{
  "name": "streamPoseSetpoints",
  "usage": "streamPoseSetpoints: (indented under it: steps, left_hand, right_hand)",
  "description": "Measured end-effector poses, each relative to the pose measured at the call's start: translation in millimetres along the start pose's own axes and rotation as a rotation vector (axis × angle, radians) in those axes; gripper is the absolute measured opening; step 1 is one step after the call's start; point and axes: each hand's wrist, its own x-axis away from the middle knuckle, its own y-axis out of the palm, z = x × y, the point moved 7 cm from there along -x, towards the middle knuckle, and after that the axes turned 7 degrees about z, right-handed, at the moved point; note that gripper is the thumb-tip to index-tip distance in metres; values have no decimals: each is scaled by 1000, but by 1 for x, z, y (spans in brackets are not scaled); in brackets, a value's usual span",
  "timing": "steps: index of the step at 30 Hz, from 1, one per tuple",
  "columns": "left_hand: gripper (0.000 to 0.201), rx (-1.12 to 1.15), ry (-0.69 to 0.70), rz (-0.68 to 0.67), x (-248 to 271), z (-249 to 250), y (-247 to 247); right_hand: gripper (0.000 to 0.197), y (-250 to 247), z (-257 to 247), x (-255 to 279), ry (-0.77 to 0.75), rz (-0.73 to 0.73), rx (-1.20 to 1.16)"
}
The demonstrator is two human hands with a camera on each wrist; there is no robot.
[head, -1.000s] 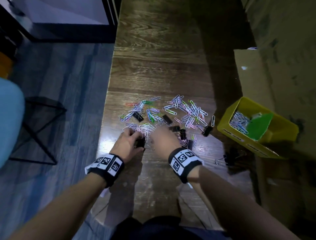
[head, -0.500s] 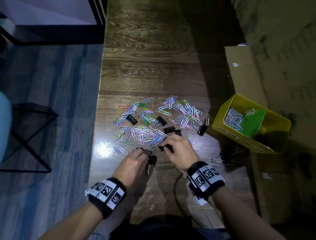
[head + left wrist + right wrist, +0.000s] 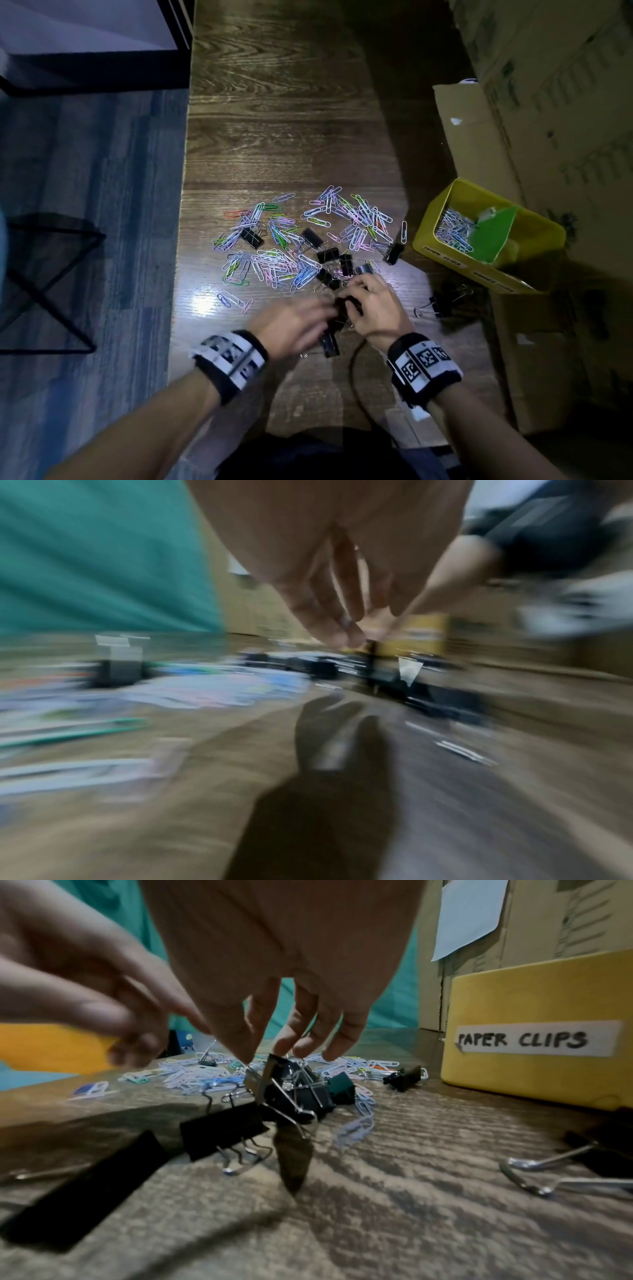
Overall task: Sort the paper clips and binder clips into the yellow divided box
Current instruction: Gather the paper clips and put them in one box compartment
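Coloured paper clips [image 3: 301, 240] lie scattered mid-table with black binder clips [image 3: 334, 255] among them. The yellow divided box [image 3: 445, 251] sits tilted at the right; paper clips [image 3: 452, 229] fill its compartment left of the green divider [image 3: 493, 236]. That side carries a label reading PAPER CLIPS [image 3: 534, 1039]. My right hand [image 3: 370, 305] pinches a bunch of black binder clips [image 3: 294, 1088] at the pile's near edge. My left hand [image 3: 298, 325], blurred, sits just left of it, fingertips drawn together [image 3: 342, 637]. Other binder clips [image 3: 222, 1129] lie on the table below it.
Two more binder clips lie apart, one [image 3: 438, 303] near the table's right edge and one [image 3: 394, 251] by the box. Cardboard boxes [image 3: 548, 120] stand along the right. The wooden table [image 3: 291, 120] stretches away. A black metal frame [image 3: 44, 284] stands on the floor at left.
Both hands have drawn back from the pile toward me. The left hand has swung right to meet the right hand, and binder clips now lie on the table beneath it.
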Motion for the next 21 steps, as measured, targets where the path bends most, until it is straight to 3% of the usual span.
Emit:
streamPoseSetpoints:
  steps: [3,4,7,9,14,21]
  left_hand:
    - [12,-105,-316,290,-8,-71,-59]
    - [14,-146,-434,324,-8,-97,-71]
    - [34,-245,-700,140,-5,-150,-72]
    - [34,-240,-681,77,-7,-154,-64]
    - [31,-275,-616,135,-14,-145,-64]
    - [27,-178,-545,142,-31,-145,-62]
  right_hand:
    - [30,-7,-9,0,-14,84,-45]
    - [29,-7,-16,-1,-40,105,-55]
    - [28,6,-41,-9,-132,62,-29]
    - [29,18,-59,-14,-183,-10,3]
    - [38,38,-80,-24,-271,-86,101]
    - [45,54,-68,-35,-239,-102,218]
